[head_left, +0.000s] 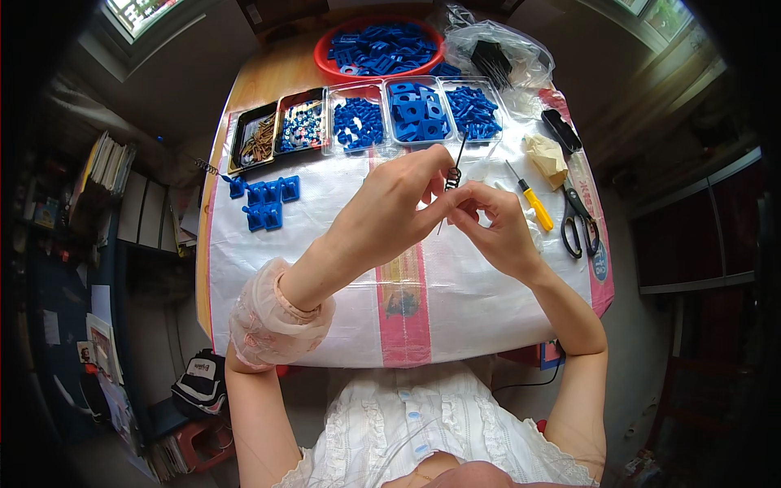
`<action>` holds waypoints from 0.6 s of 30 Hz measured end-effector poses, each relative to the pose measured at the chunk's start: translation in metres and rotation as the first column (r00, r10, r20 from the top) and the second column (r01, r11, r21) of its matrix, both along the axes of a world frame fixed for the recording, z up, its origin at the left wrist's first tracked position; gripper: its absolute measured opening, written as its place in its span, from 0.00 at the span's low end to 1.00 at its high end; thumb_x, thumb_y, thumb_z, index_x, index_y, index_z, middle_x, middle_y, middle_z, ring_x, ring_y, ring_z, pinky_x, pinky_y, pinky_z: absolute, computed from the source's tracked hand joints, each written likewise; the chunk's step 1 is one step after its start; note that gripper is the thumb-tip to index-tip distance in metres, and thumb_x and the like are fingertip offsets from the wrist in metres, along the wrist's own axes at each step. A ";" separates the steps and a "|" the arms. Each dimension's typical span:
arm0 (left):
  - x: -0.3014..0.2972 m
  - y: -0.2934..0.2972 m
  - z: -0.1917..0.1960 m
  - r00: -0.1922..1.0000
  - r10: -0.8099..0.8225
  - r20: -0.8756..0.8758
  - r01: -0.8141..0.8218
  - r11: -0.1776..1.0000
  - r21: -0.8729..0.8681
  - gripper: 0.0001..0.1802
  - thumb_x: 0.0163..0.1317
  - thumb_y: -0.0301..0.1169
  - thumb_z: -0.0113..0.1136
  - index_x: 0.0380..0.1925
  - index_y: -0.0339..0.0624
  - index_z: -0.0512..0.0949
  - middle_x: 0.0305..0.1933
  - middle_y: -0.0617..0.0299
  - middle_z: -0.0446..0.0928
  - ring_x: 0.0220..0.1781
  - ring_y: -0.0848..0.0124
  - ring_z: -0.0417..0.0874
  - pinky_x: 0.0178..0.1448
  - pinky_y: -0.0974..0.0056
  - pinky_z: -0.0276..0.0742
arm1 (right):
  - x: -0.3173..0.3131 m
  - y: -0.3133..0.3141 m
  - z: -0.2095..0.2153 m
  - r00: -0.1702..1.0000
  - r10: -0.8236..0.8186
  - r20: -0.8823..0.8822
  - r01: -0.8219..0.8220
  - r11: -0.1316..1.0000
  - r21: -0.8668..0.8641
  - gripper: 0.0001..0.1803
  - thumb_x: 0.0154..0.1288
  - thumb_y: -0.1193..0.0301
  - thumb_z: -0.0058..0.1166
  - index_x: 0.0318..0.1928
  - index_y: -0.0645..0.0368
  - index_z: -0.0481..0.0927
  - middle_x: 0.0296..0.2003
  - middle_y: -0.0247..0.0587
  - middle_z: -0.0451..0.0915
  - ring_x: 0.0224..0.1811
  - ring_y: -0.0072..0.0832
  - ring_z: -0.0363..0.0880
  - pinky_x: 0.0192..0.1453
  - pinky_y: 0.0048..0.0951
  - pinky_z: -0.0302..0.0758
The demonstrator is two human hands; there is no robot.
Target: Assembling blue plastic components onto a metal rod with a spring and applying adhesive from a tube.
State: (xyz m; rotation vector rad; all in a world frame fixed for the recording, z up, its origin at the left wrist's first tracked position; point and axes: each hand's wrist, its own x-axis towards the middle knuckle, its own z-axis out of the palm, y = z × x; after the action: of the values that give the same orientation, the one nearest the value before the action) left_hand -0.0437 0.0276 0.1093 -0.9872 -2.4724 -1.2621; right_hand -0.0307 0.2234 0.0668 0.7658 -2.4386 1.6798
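Observation:
Over the middle of the table I hold a black wire with a coiled spring section (453, 176); one straight end points up and a thin end sticks out below my fingers. My left hand (399, 195) comes across from the left and pinches it beside the coil. The fingers of my right hand (498, 232) are closed on it just below, thumb and fingertips touching the left hand's. My fingers partly hide the wire. To the left lie several assembled blue plastic parts (266, 202) in a cluster. Another black spring (206, 167) sticks out next to them.
Behind my hands stand a black tray of brown screws (237, 145), a tray of small metal pieces (279, 130) and clear boxes of blue parts (358, 122). Farther back is a red basin (322, 58). At right lie a yellow screwdriver (537, 210), black scissors (575, 213) and plastic bags (529, 49).

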 end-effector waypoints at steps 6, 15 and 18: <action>0.010 -0.042 -0.017 0.980 0.131 0.150 -0.142 0.988 0.064 0.17 0.58 0.33 0.73 0.42 0.36 0.78 0.34 0.61 0.80 0.33 0.73 0.80 0.38 0.69 0.77 | -0.001 0.010 -0.002 0.999 -0.043 0.014 0.043 0.998 -0.044 0.03 0.63 0.78 0.63 0.37 0.63 0.83 0.26 0.31 0.80 0.26 0.14 0.70 0.31 0.19 0.68; 0.027 -0.088 -0.079 0.849 0.172 0.500 -0.197 0.980 -0.002 0.15 0.57 0.23 0.69 0.47 0.42 0.85 0.42 0.64 0.80 0.39 0.80 0.79 0.41 0.75 0.74 | 0.001 0.016 -0.005 0.995 -0.099 -0.028 0.095 0.988 -0.121 0.05 0.62 0.80 0.64 0.38 0.64 0.83 0.28 0.31 0.82 0.28 0.13 0.72 0.32 0.18 0.69; 0.019 -0.083 -0.095 0.858 0.177 0.482 -0.201 0.980 -0.002 0.11 0.60 0.22 0.66 0.43 0.42 0.86 0.41 0.64 0.81 0.34 0.78 0.78 0.40 0.73 0.76 | 0.002 0.017 -0.008 0.994 -0.101 -0.029 0.097 0.990 -0.106 0.05 0.61 0.80 0.64 0.38 0.64 0.83 0.28 0.31 0.81 0.28 0.13 0.72 0.32 0.18 0.69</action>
State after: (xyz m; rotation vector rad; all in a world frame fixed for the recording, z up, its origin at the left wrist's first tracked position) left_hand -0.0247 -0.0558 0.0142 -0.4309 -2.7867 -1.6505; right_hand -0.0289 0.2408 0.0590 0.6432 -2.3042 1.7273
